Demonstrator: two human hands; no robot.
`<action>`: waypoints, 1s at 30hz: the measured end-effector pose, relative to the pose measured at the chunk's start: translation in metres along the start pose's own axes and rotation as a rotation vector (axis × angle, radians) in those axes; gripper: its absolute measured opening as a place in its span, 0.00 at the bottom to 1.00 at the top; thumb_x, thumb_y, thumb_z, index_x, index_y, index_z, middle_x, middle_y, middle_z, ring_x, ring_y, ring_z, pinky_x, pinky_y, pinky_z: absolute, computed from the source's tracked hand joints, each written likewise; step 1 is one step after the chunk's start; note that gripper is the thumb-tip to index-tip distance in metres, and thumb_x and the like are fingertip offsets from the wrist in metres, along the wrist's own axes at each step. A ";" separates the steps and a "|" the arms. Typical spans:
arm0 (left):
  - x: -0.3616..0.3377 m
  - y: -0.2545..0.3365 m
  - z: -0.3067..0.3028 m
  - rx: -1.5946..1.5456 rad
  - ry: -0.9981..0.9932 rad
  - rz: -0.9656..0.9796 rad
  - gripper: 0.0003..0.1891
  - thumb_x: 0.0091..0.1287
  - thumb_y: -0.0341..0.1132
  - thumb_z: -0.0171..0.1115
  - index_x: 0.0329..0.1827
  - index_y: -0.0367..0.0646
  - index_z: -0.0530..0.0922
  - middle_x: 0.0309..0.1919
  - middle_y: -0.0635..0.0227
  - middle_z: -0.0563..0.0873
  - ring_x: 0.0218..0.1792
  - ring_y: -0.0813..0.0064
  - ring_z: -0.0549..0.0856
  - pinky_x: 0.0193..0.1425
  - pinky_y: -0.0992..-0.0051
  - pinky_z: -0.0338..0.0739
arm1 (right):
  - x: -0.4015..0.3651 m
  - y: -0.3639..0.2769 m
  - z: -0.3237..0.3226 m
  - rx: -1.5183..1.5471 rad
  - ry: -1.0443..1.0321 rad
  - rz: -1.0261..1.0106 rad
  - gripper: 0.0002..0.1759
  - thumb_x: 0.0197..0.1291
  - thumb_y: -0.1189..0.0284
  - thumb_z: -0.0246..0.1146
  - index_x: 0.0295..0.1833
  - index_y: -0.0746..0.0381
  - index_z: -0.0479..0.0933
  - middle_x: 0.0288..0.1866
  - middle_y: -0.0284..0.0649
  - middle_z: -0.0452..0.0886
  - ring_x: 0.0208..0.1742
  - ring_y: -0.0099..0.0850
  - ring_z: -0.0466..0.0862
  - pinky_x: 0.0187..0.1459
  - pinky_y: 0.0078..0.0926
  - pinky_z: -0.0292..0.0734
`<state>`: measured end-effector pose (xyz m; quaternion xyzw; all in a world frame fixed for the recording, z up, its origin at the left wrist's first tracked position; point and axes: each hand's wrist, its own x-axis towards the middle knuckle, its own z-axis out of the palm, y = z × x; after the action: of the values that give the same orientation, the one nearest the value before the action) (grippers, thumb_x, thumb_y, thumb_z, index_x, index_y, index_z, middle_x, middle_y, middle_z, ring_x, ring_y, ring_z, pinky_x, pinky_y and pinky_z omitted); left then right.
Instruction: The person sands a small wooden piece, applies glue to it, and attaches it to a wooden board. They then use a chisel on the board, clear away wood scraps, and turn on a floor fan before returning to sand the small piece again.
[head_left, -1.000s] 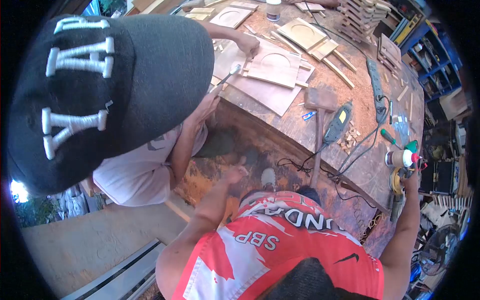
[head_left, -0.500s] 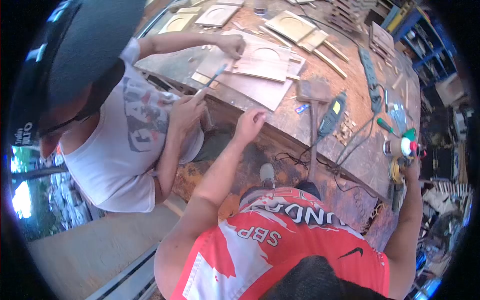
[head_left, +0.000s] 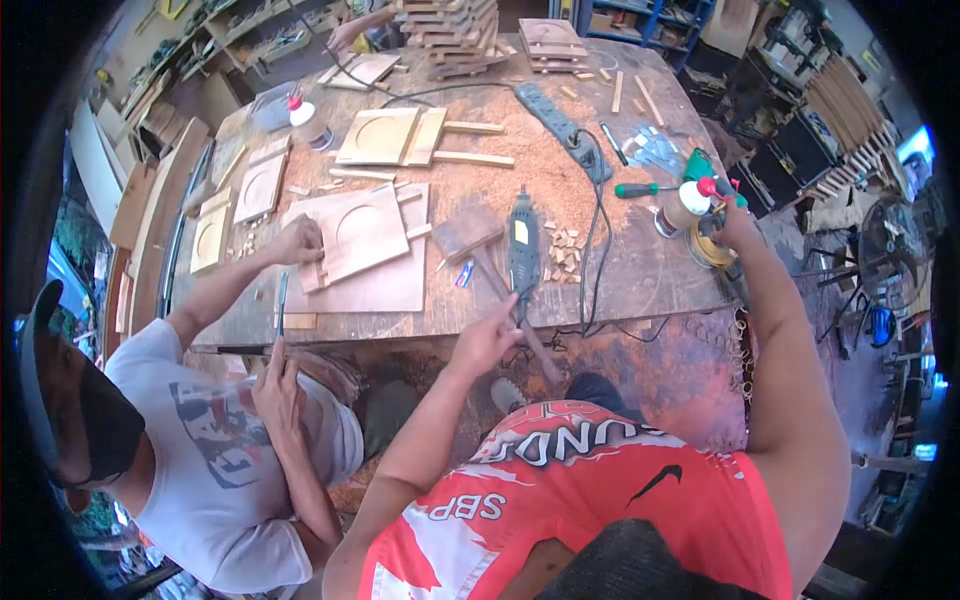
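Note:
My left hand (head_left: 487, 338) is at the table's front edge, index finger extended and nothing visible in its grasp. Its fingertip is beside the mallet handle (head_left: 535, 352) and the lower end of a grey rotary tool (head_left: 523, 245). The mallet's wooden head (head_left: 468, 232) rests on the table. My right hand (head_left: 738, 228) is at the table's right side, against a yellow round object (head_left: 708, 246) and next to a glue bottle (head_left: 680, 210) with a red cap. Its fingers are mostly hidden, so its grip is unclear.
At the left, a co-worker (head_left: 220, 440) holds a thin tool (head_left: 282, 305) and touches a wooden panel (head_left: 365, 235) with the other hand. A green screwdriver (head_left: 640, 190), a power strip (head_left: 562, 130), cables, wood chips (head_left: 565, 255) and sawdust lie on the table (head_left: 650, 285).
The camera view has turned, showing more of the table's far side. My left hand has moved from near the co-worker's panels to beside the mallet handle. My right hand remains by the bottle.

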<state>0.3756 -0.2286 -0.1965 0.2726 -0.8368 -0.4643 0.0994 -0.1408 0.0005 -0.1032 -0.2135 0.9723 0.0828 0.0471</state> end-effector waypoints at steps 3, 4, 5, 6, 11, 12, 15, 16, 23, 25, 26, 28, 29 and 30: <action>0.014 0.015 0.009 0.088 -0.065 0.020 0.33 0.65 0.45 0.68 0.74 0.58 0.67 0.30 0.57 0.85 0.32 0.57 0.86 0.40 0.61 0.80 | -0.008 -0.007 -0.007 0.003 -0.013 0.025 0.60 0.38 0.60 0.82 0.76 0.46 0.54 0.69 0.52 0.67 0.67 0.53 0.73 0.63 0.51 0.75; 0.018 0.018 0.010 0.097 -0.047 0.039 0.34 0.65 0.47 0.67 0.75 0.60 0.66 0.29 0.57 0.85 0.32 0.55 0.86 0.39 0.59 0.79 | -0.007 -0.006 -0.002 0.006 -0.015 0.009 0.60 0.38 0.60 0.82 0.76 0.46 0.54 0.69 0.52 0.67 0.67 0.53 0.73 0.63 0.51 0.75; 0.023 0.019 0.015 0.121 0.014 0.063 0.35 0.65 0.48 0.67 0.75 0.63 0.64 0.28 0.56 0.85 0.34 0.52 0.86 0.39 0.57 0.79 | -0.001 0.001 0.003 0.029 -0.007 -0.003 0.59 0.38 0.60 0.82 0.76 0.46 0.54 0.69 0.52 0.68 0.67 0.54 0.73 0.63 0.51 0.75; 0.027 0.019 0.018 0.130 0.035 0.048 0.35 0.65 0.48 0.67 0.75 0.63 0.64 0.28 0.56 0.85 0.34 0.52 0.86 0.39 0.57 0.79 | 0.004 0.002 0.008 0.056 0.001 -0.020 0.59 0.38 0.60 0.82 0.75 0.47 0.55 0.69 0.52 0.68 0.67 0.54 0.73 0.63 0.52 0.75; 0.043 0.027 0.019 0.323 0.075 0.048 0.38 0.63 0.51 0.67 0.76 0.59 0.63 0.30 0.50 0.85 0.34 0.47 0.86 0.40 0.53 0.79 | -0.002 -0.005 0.000 0.064 -0.007 -0.019 0.61 0.39 0.60 0.82 0.77 0.48 0.53 0.67 0.54 0.70 0.66 0.53 0.75 0.64 0.49 0.74; 0.046 0.026 0.019 0.321 0.082 0.031 0.38 0.63 0.51 0.67 0.76 0.59 0.63 0.30 0.50 0.85 0.34 0.47 0.86 0.40 0.53 0.79 | 0.002 -0.002 0.003 0.059 -0.012 -0.036 0.61 0.39 0.60 0.82 0.77 0.48 0.53 0.67 0.54 0.70 0.66 0.53 0.75 0.64 0.49 0.74; 0.052 0.028 0.017 0.262 0.166 0.038 0.42 0.58 0.49 0.72 0.76 0.51 0.62 0.41 0.47 0.84 0.42 0.46 0.85 0.48 0.54 0.79 | 0.011 0.008 0.015 0.081 0.081 -0.143 0.58 0.35 0.66 0.80 0.74 0.53 0.56 0.62 0.60 0.74 0.61 0.56 0.77 0.61 0.48 0.75; 0.053 0.026 0.018 0.254 0.179 0.005 0.42 0.58 0.49 0.72 0.76 0.51 0.62 0.41 0.47 0.84 0.42 0.46 0.85 0.48 0.54 0.79 | 0.012 0.008 0.016 0.105 0.093 -0.143 0.56 0.35 0.66 0.80 0.73 0.53 0.57 0.60 0.59 0.75 0.61 0.56 0.77 0.60 0.48 0.76; 0.045 0.013 0.048 0.148 0.289 0.066 0.55 0.51 0.43 0.78 0.79 0.48 0.52 0.77 0.36 0.46 0.73 0.23 0.51 0.76 0.44 0.55 | 0.014 0.014 0.030 0.134 0.115 -0.175 0.51 0.38 0.67 0.78 0.70 0.54 0.60 0.56 0.58 0.77 0.56 0.55 0.81 0.56 0.48 0.78; 0.058 0.012 0.060 0.207 0.322 0.070 0.54 0.52 0.44 0.77 0.79 0.47 0.52 0.76 0.35 0.47 0.73 0.22 0.50 0.77 0.43 0.53 | 0.025 0.014 0.029 0.125 0.089 -0.156 0.52 0.38 0.67 0.78 0.71 0.54 0.59 0.56 0.58 0.76 0.55 0.56 0.81 0.55 0.50 0.78; 0.064 0.011 0.067 0.264 0.337 0.080 0.53 0.53 0.45 0.76 0.79 0.47 0.52 0.76 0.34 0.48 0.73 0.21 0.50 0.77 0.43 0.52 | 0.028 0.019 0.032 0.121 0.089 -0.172 0.52 0.38 0.67 0.78 0.71 0.54 0.59 0.56 0.58 0.76 0.55 0.56 0.81 0.55 0.50 0.78; 0.085 0.013 0.073 0.272 0.367 0.100 0.52 0.55 0.45 0.75 0.79 0.46 0.52 0.76 0.35 0.48 0.73 0.21 0.49 0.76 0.39 0.51 | 0.027 0.020 0.033 0.130 0.121 -0.200 0.53 0.39 0.66 0.77 0.73 0.54 0.58 0.57 0.59 0.76 0.55 0.57 0.81 0.56 0.50 0.78; 0.097 0.017 0.075 0.229 0.360 0.106 0.51 0.56 0.44 0.74 0.79 0.45 0.52 0.76 0.35 0.48 0.73 0.21 0.49 0.76 0.39 0.51 | 0.028 0.021 0.035 0.084 0.131 -0.209 0.54 0.40 0.66 0.77 0.74 0.54 0.57 0.57 0.60 0.76 0.56 0.58 0.81 0.56 0.51 0.78; 0.111 0.019 0.075 0.188 0.357 0.114 0.50 0.56 0.43 0.73 0.79 0.44 0.52 0.76 0.35 0.48 0.72 0.21 0.50 0.76 0.39 0.50 | 0.028 0.019 0.034 0.082 0.128 -0.227 0.54 0.40 0.66 0.77 0.74 0.54 0.57 0.57 0.60 0.76 0.56 0.58 0.81 0.56 0.51 0.78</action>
<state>0.2448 -0.2274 -0.2320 0.3108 -0.8598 -0.3219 0.2461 -0.1722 0.0123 -0.1373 -0.3249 0.9455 0.0231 0.0026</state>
